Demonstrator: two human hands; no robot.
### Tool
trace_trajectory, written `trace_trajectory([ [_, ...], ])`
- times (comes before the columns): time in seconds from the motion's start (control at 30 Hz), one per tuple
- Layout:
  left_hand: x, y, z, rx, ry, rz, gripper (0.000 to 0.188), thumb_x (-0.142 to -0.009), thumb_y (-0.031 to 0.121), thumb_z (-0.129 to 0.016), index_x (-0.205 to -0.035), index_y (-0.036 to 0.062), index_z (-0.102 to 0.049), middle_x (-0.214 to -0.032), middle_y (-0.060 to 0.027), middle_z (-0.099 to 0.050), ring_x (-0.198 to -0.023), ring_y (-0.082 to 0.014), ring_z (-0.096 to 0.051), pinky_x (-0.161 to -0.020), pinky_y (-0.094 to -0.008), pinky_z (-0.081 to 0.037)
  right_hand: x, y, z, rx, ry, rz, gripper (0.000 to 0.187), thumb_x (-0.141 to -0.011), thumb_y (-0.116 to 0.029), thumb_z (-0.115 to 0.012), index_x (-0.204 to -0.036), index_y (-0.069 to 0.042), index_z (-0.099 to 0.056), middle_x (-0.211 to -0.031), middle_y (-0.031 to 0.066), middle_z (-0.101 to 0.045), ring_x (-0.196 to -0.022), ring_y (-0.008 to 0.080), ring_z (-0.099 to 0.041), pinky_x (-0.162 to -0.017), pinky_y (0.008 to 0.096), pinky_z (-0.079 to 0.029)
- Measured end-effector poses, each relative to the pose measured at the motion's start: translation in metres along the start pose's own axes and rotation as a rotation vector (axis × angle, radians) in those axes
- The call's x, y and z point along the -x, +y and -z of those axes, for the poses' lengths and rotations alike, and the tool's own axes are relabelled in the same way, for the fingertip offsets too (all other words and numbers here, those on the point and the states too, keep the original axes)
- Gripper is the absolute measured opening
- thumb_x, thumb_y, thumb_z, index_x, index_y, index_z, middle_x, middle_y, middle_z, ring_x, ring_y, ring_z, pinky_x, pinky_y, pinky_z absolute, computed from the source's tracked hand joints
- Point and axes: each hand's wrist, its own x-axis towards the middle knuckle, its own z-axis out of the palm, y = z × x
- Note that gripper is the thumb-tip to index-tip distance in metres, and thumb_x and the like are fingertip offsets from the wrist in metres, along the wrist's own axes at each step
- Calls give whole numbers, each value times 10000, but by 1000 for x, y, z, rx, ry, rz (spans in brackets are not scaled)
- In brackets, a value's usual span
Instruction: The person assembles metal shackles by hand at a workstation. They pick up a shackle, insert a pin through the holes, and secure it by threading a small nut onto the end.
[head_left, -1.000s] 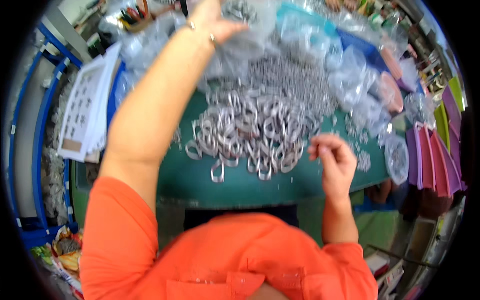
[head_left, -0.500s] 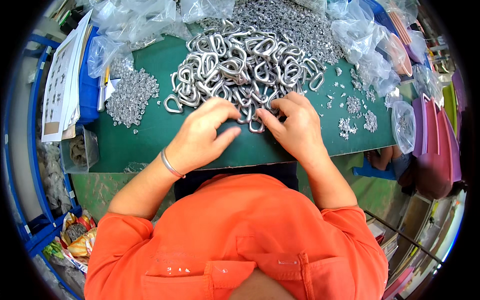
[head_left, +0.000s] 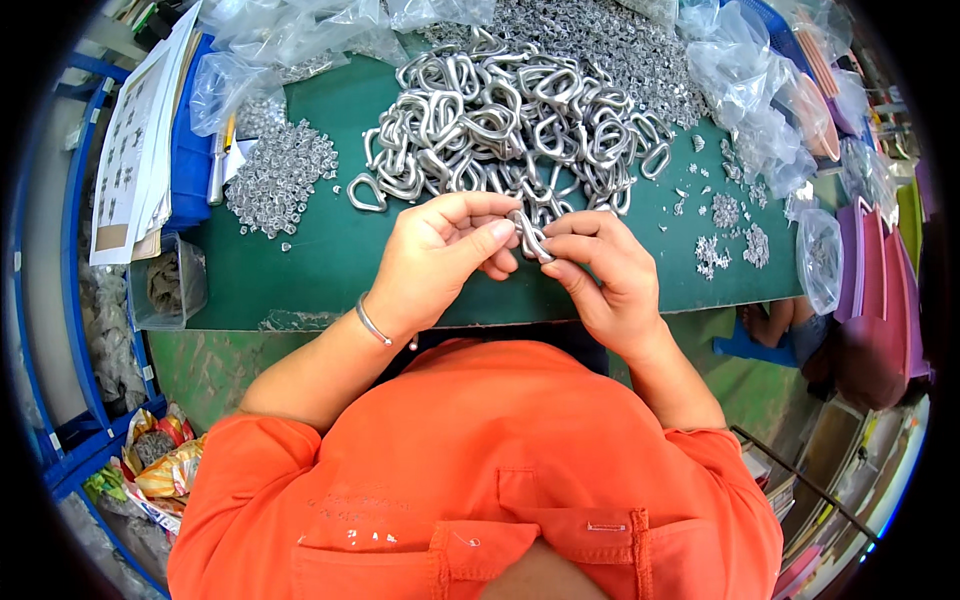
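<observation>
Between my two hands, just in front of the pile, is a silver metal ring (head_left: pixel 531 238) of rounded, bent shape. My left hand (head_left: pixel 450 245) pinches its left side between thumb and fingers. On its other side, my right hand (head_left: pixel 605 265) grips it with thumb and fingertips. Whether it is a single ring or two lying together I cannot tell. Right behind my hands rises a heap of similar silver metal rings (head_left: pixel 500 115). One loose ring (head_left: pixel 367 192) lies at the heap's left edge on the green tabletop (head_left: pixel 340 265).
Small clear pieces (head_left: pixel 283 180) form a mound at the left, beside a blue bin (head_left: pixel 190 185) with papers. More small pieces (head_left: pixel 610 50) spread behind the heap. Plastic bags (head_left: pixel 745 90) line the far right. A person (head_left: pixel 785 325) sits low beyond the table's right end.
Both hands have come together and lifted a metal ring off the heap's near edge, toward me. The left fingers, apart before, now pinch it. The whole view has shifted slightly.
</observation>
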Motion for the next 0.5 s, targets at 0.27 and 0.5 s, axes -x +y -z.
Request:
trace_trajectory([
  [0.27,6,1,-3,37,-6,-83,198,-826,17,-578,-1009,-58,-564,-902,-109,-616,-771,-155,-618,-682,-262,-530,13,2,-3,-855,82,-537,270,-844,37,-517,-1114,37,-508,-940,118,-606,-817,166,-616,-716,259,-517],
  [0.5,6,-2,0,47,-36,-69,190,-814,-2,-587,-993,-63,-566,-917,-124,-613,-762,-156,-613,-671,-255,-524,16,-6,-1,-902,47,-564,322,-840,34,-526,-1158,46,-474,-939,117,-596,-786,163,-609,-696,256,-512],
])
